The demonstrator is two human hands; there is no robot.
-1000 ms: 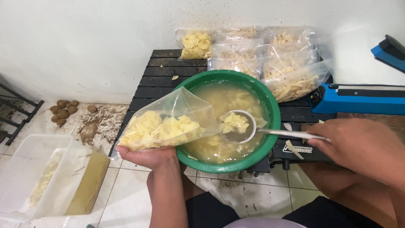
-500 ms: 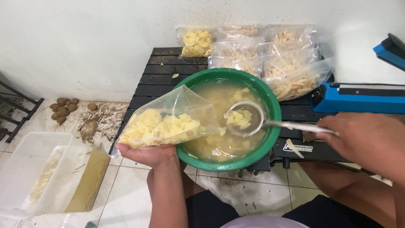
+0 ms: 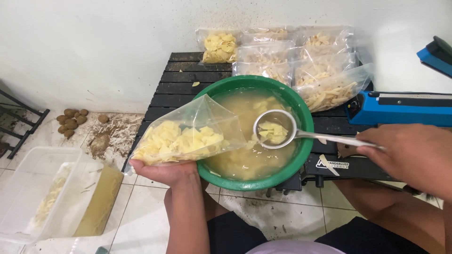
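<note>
While my left hand (image 3: 165, 171) cups the open bag (image 3: 186, 134) of slices beside the basin (image 3: 256, 134) and my right hand (image 3: 409, 157) closes on the strainer (image 3: 274, 129) over the liquid, I fear slices may drop past the floppy bag mouth.

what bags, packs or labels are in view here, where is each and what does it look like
Open clear bag: held in the left hand over the green basin's rim, part full of pale yellow slices.
Filled clear bags: stacked at the back of the black slatted table, holding pale slices and strips.
Label: on the table's front edge, black with white lettering.
No screens.
</note>
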